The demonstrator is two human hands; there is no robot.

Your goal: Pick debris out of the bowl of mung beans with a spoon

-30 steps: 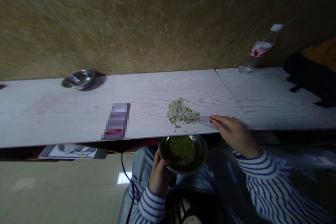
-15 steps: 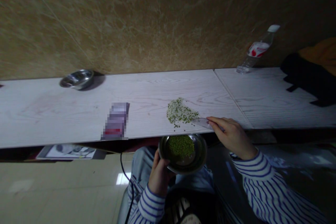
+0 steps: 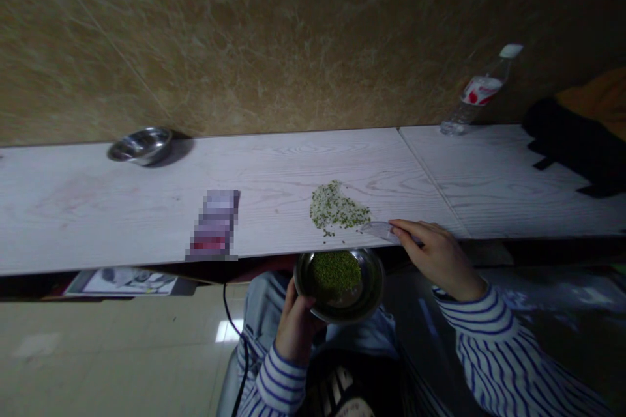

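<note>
My left hand [image 3: 297, 324] grips the rim of a steel bowl [image 3: 374, 287] just below the table's front edge. Green beans [image 3: 336, 272] lie inside that bowl. On the white table [image 3: 274, 176] rests a loose pile of white grains mixed with green beans [image 3: 337, 207], with a few stray beans near its front. My right hand [image 3: 433, 251] pinches a clear plastic scraper [image 3: 380, 230], whose far end is close to the pile's right front side.
A second steel bowl [image 3: 141, 146] stands tilted at the back left. A pixelated flat item [image 3: 214, 225] lies at the front edge. At the back right are a clear bottle [image 3: 482, 91] and dark cloth [image 3: 572, 143]. A black cable [image 3: 244, 352] hangs below.
My right hand has moved slightly to the right with the scraper, a little away from the pile. My left hand and its bowl have hardly moved.
</note>
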